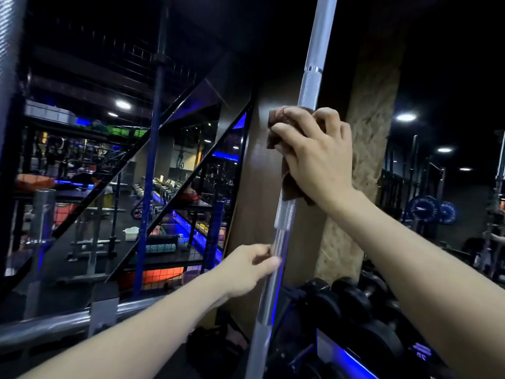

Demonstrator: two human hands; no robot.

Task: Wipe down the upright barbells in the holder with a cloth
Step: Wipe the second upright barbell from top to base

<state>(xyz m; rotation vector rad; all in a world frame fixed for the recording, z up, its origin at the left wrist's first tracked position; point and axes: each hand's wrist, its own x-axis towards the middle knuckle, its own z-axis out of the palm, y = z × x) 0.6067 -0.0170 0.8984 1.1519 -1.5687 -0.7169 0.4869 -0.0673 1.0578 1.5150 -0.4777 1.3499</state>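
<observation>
Right hand (317, 154) wraps a soft brown cloth (287, 184) around the knurled shaft of an upright bar (310, 86), left hand (251, 265) pinching the smooth section below, where heavy, rigid, probably slippery steel is best steadied.

Brown cloth (276, 132), knurled silver barbell (310, 86)

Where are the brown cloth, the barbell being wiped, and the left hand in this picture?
brown cloth (289, 187): head view, on the loose end hanging below the right hand.
barbell (315, 53): head view, on the knurled shaft above the cloth.
left hand (250, 269): head view, on the back of the hand.
</observation>
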